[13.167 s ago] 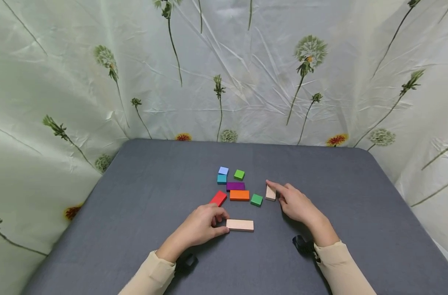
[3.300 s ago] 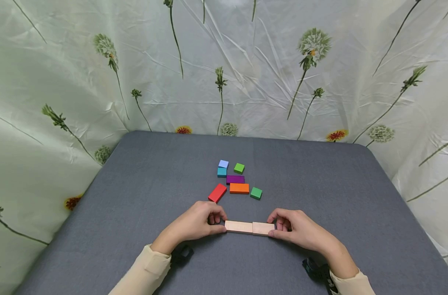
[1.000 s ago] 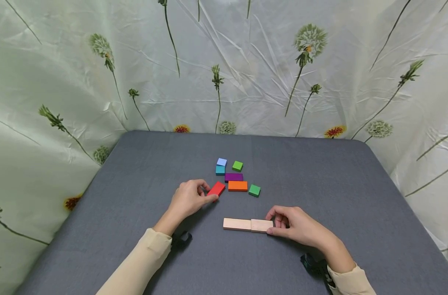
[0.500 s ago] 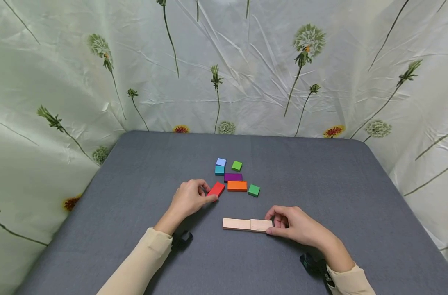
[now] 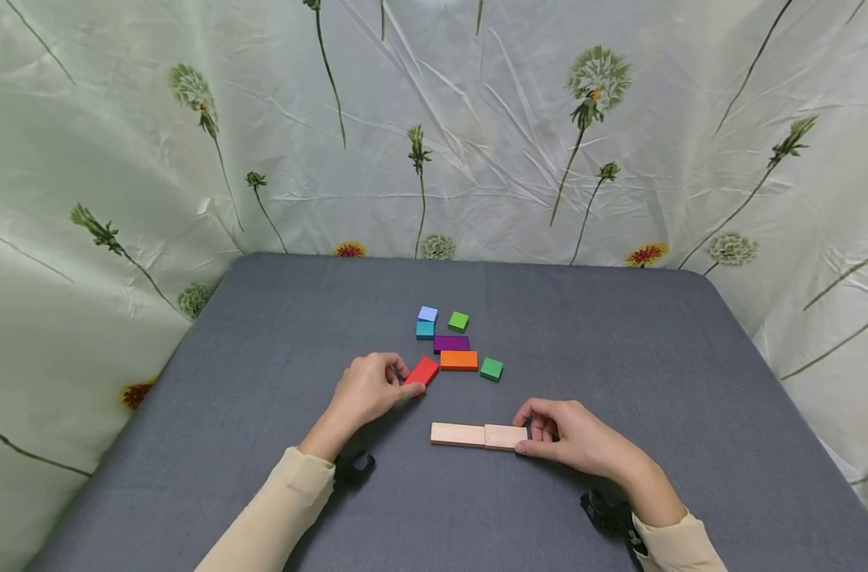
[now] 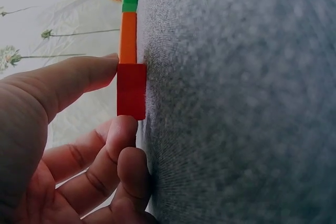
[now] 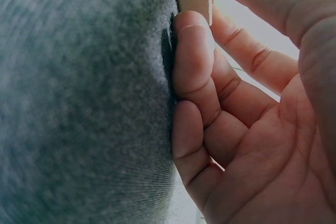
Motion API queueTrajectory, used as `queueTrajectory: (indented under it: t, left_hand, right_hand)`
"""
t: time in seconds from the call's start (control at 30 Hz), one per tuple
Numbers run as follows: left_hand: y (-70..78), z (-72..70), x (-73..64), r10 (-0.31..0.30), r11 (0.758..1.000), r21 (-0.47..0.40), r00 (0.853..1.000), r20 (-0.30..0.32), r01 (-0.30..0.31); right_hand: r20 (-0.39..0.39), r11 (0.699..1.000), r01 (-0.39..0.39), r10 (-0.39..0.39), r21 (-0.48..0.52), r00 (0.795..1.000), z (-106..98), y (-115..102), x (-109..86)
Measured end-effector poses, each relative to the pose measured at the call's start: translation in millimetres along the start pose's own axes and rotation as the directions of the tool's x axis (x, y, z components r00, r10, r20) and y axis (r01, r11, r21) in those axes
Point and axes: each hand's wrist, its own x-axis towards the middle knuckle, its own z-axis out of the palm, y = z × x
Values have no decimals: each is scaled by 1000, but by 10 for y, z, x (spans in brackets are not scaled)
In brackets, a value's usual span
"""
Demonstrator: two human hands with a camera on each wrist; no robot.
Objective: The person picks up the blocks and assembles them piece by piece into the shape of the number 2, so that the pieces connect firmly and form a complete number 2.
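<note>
Head view: left hand [image 5: 365,389] pinching the red block [image 5: 422,372], just left of the orange block [image 5: 458,361]; right hand [image 5: 576,437] gripping the right pale block [image 5: 506,438], nearer the wearer than the orange block. Left pale block [image 5: 458,434] already abuts it endwise; the red block appears not yet placed.

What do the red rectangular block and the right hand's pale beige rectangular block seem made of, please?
Red rectangular block: perhaps painted wood, or plastic; smooth and evenly coloured. Pale beige rectangular block: likely bare wood, its surface matte tan.
</note>
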Motion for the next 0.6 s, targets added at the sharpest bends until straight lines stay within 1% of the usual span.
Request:
queueTrajectory:
  t: [0.13, 0.37, 0.6]
  left_hand:
    - [4, 2, -14, 7, 1000, 1, 1000, 9, -7]
    - [14, 11, -28, 7, 1000, -1, 1000, 26, -7]
    - [36, 24, -50, 11, 1000, 9, 999, 42, -11]
  right_hand:
    - [-2, 1000, 9, -9, -4, 1000, 3, 11, -1]
    - [2, 1000, -14, 14, -14, 1000, 14, 35, 5]
    - [-5, 1000, 13, -13, -5, 1000, 4, 20, -6]
